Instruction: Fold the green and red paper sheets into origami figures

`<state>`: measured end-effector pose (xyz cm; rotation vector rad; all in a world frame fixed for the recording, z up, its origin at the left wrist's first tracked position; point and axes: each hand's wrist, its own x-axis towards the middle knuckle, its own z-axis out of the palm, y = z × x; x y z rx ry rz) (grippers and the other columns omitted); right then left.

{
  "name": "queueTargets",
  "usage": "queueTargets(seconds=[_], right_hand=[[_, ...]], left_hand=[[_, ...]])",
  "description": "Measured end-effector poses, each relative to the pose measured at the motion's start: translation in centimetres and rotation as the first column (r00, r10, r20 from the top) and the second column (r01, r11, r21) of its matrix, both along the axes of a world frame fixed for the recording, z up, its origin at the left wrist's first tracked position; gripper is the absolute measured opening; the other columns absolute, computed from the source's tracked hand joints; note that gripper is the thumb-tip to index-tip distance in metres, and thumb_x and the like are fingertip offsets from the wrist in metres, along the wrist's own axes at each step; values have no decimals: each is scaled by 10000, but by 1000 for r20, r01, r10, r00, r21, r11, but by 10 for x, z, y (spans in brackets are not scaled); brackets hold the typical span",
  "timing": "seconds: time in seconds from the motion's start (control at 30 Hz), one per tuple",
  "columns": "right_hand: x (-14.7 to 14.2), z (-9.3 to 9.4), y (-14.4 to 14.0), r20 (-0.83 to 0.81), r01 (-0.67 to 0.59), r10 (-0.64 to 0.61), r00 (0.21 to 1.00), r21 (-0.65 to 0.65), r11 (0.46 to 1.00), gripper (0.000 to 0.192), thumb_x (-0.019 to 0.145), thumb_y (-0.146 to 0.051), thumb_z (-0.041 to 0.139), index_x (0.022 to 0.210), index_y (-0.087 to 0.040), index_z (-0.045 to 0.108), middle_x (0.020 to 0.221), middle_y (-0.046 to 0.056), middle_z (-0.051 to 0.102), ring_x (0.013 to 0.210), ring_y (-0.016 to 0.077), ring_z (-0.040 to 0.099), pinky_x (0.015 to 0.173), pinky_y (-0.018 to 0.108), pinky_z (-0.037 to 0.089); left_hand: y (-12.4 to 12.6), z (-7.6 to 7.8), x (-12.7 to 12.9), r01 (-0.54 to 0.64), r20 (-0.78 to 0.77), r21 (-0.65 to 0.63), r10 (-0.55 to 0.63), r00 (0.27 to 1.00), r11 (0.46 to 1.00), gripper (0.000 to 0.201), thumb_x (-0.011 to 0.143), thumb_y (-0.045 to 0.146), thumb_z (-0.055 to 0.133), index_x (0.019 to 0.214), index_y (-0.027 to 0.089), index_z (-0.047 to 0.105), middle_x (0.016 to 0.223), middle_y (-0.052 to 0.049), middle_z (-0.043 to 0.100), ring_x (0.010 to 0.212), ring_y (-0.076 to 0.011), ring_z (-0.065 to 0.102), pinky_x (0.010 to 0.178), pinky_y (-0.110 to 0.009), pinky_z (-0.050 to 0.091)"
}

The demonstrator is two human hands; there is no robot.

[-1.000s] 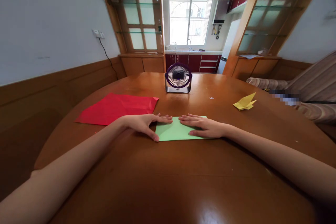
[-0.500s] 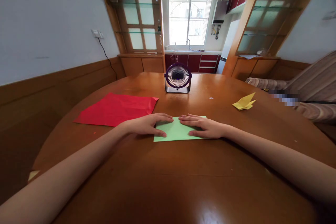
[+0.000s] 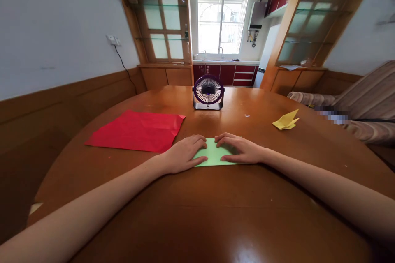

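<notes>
A light green sheet of paper [image 3: 214,154] lies flat on the wooden table [image 3: 197,201] in front of me, apparently folded into a rectangle. My left hand [image 3: 187,153] rests over its left end, thumb and fingers apart. Across the right end lies my right hand [image 3: 239,149], its fingers also spread, with the thumb near the paper's front edge. Both hands cover the paper's ends, and only its middle shows between them.
A large red sheet of paper [image 3: 138,131] lies to the left. Behind the green paper stands a small purple fan [image 3: 208,91]. At the right sits a folded yellow paper shape [image 3: 286,121]. A striped sofa [image 3: 364,94] is beyond the table's right edge.
My left hand has slid right, further over the green paper and closer to my right hand. My right hand's fingers are slightly more bent.
</notes>
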<state>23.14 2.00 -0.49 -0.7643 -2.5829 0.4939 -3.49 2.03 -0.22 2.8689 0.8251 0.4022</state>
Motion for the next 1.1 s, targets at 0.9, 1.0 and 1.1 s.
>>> queueTargets(seconds=[0.9, 1.0, 1.1], right_hand=[[3, -7, 0, -89, -56, 87, 992, 305, 951, 180, 895, -312, 601, 990, -168, 655, 1033, 107, 651, 988, 210, 615, 921, 404, 484], [5, -8, -2, -78, -125, 162, 984, 350, 928, 145, 910, -251, 565, 991, -172, 656, 984, 96, 658, 925, 190, 619, 865, 374, 499], [4, -7, -5, -41, -194, 224, 974, 363, 911, 176, 909, -171, 512, 1006, -166, 659, 967, 94, 660, 900, 180, 616, 829, 349, 502]], left_hand=[[2, 1, 1, 127, -111, -33, -130, 985, 991, 406, 1012, 422, 364, 1342, 242, 515, 1489, -68, 428, 1356, -242, 405, 1146, -429, 265], [3, 1, 1, 115, -101, -55, -120, 988, 992, 409, 999, 449, 385, 1317, 243, 540, 1469, -71, 452, 1332, -253, 428, 1131, -431, 280], [4, 1, 1, 109, -95, -69, -115, 989, 992, 408, 993, 466, 392, 1309, 257, 543, 1462, -70, 458, 1322, -256, 436, 1120, -433, 287]])
